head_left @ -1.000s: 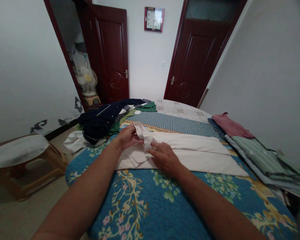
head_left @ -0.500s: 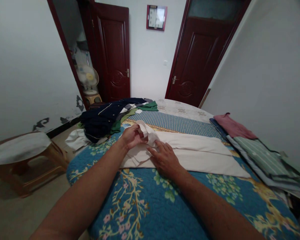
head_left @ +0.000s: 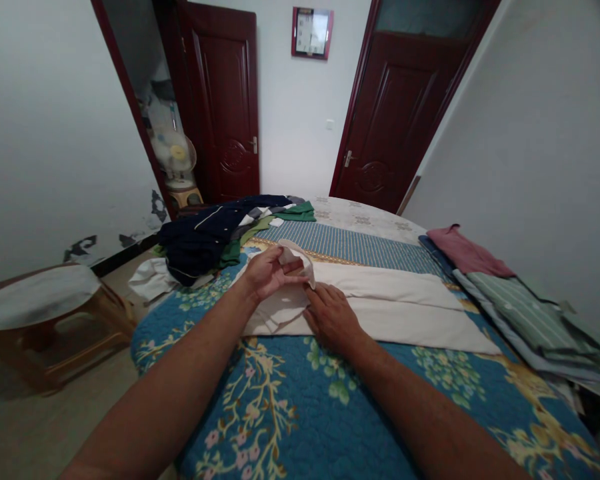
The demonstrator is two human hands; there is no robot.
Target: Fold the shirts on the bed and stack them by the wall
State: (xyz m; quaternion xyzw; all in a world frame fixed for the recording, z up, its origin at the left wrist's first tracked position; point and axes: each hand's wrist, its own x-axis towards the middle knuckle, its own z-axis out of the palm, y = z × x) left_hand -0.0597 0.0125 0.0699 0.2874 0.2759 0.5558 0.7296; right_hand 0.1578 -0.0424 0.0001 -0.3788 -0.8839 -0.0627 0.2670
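Partly, the left hand (head_left: 270, 273) is hidden inside a raised, curled edge of the white cloth (head_left: 405, 320); its fingers are spread, palm turned up. The right hand (head_left: 333, 313) is bent low over the cloth beside that edge, its fingertips against it; whether they pinch it, I cannot tell, as the back of the hand hides them. Both forearms are cut off by the lower frame.

The cloth lies in long, flat layers across the blue floral cover (head_left: 340, 420), running off toward the right; what lies under the hands is hard to make out. Beyond it is one striped band of the cover, then a pale patterned part. To the left sits one heap (head_left: 205, 233) of dark blue, green and white clothes, too tangled to count. On the right is one stack (head_left: 530, 307), pink and striped green on top, its lower layers unclear and its end cut off.

Further out are one stool (head_left: 40, 300), one fan (head_left: 173, 153) partly behind a door frame, two red doors (head_left: 225, 100), and one clock (head_left: 313, 33), its glass blurred by glare.
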